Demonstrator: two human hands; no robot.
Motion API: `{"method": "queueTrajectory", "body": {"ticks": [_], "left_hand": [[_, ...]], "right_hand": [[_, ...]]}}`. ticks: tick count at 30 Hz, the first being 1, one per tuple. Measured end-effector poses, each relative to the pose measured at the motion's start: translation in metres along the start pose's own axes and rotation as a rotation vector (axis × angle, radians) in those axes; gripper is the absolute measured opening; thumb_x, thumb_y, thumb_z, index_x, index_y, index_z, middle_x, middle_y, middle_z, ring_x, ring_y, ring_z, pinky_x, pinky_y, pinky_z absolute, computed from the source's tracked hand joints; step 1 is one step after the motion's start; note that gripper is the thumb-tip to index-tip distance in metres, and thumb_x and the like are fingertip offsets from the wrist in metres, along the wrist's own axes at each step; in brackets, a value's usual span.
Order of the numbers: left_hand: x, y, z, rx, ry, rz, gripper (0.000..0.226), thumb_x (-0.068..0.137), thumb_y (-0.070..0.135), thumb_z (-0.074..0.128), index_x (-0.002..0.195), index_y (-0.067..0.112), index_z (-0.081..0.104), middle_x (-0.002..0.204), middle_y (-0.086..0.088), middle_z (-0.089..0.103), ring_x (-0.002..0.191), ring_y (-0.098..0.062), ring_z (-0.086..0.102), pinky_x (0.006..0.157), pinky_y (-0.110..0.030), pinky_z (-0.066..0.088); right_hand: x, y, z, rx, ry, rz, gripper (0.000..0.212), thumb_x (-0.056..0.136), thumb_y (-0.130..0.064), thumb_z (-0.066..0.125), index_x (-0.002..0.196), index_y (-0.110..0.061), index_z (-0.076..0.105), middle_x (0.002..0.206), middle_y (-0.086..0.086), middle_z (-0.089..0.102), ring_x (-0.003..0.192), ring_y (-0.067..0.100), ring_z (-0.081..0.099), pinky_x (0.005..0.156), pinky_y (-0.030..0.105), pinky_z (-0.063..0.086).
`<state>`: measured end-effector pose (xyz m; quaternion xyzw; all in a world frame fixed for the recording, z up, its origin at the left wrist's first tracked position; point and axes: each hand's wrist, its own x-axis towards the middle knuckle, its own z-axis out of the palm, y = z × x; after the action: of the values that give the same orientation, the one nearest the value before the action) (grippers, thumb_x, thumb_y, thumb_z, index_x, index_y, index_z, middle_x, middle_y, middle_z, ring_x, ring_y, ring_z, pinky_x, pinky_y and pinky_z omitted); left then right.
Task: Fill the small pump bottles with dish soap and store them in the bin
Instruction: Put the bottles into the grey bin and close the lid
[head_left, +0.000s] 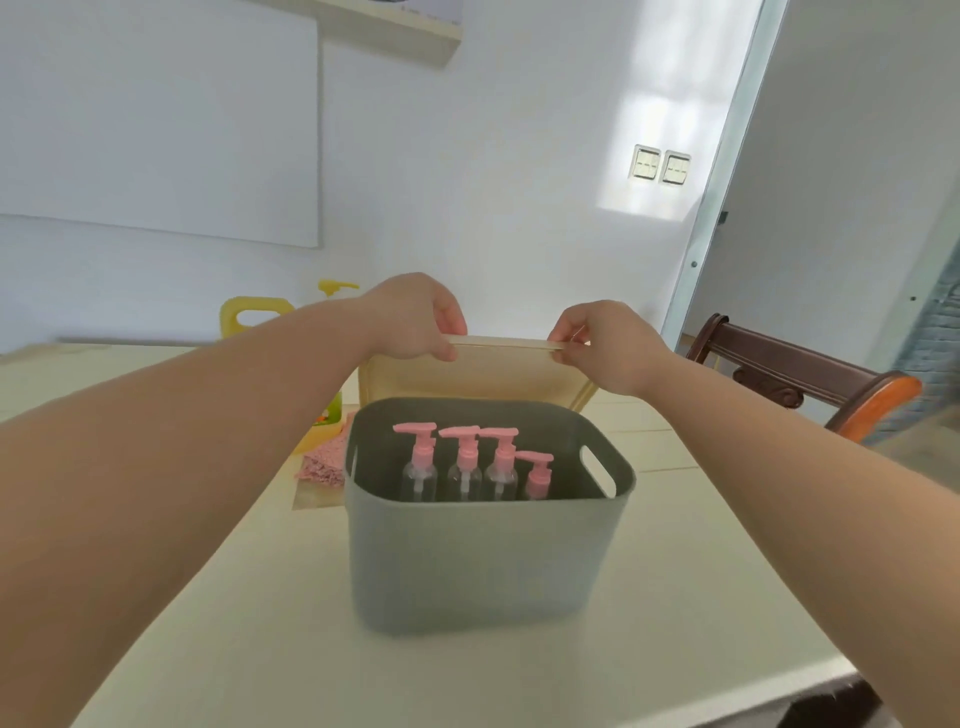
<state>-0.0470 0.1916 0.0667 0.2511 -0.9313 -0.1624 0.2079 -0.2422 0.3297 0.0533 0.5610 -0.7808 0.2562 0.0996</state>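
Pinches the beige lid (478, 371) in left grip (415, 322) and right grip (608, 348), tilted behind the grey bin (488, 566), apparently to cover the pump bottles (465, 467).

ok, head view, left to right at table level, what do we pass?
yellow soap jug → grey bin → wooden chair. The lid is left out: it overlaps the bin.
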Motion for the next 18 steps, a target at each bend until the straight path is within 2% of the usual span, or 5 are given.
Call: {"method": "queueTrajectory", "body": {"ticks": [4,8,12,15,18], "left_hand": [[-0.022,0.006,0.006,0.000,0.001,0.002,0.019,0.077,0.021,0.075,0.092,0.027,0.063,0.104,0.009,0.063,0.097,-0.010,0.059,0.079,-0.023,0.038],[-0.045,0.010,0.013,-0.002,0.014,0.013,0.017,0.077,0.018,0.071,0.089,0.027,0.064,0.098,0.011,0.064,0.093,-0.008,0.060,0.066,-0.017,0.039],[-0.061,0.011,0.020,0.007,0.016,0.006,0.010,0.082,0.019,0.069,0.090,0.022,0.066,0.098,0.007,0.066,0.096,-0.012,0.060,0.066,-0.016,0.038],[-0.070,0.014,0.021,0.012,0.011,-0.033,0.016,0.086,0.028,0.063,0.102,0.023,0.065,0.109,0.006,0.063,0.103,-0.012,0.055,0.079,-0.021,0.037],[-0.075,0.017,0.019,0.060,-0.063,-0.099,0.030,0.091,0.037,0.055,0.119,0.025,0.059,0.127,0.006,0.056,0.118,-0.015,0.048,0.095,-0.026,0.033]], "right_hand": [[-0.024,-0.007,0.000,-0.003,0.039,0.032,0.015,0.086,-0.016,0.060,0.081,-0.029,0.066,0.091,-0.014,0.062,0.094,0.015,0.058,0.084,0.034,0.049],[-0.048,-0.011,0.004,0.024,0.032,0.042,0.015,0.086,-0.014,0.057,0.082,-0.026,0.065,0.094,-0.009,0.066,0.095,0.017,0.059,0.088,0.038,0.050],[-0.070,-0.013,0.011,-0.043,0.019,-0.021,0.012,0.089,-0.014,0.053,0.092,-0.022,0.062,0.102,-0.003,0.067,0.097,0.022,0.058,0.088,0.038,0.048],[-0.087,-0.008,0.020,-0.144,0.026,-0.110,0.010,0.092,-0.015,0.052,0.099,-0.020,0.056,0.105,-0.001,0.068,0.096,0.026,0.058,0.081,0.036,0.047],[-0.103,-0.004,0.022,-0.131,0.023,-0.144,0.014,0.091,-0.016,0.055,0.104,-0.022,0.057,0.112,-0.006,0.067,0.101,0.023,0.059,0.083,0.032,0.045]]}}
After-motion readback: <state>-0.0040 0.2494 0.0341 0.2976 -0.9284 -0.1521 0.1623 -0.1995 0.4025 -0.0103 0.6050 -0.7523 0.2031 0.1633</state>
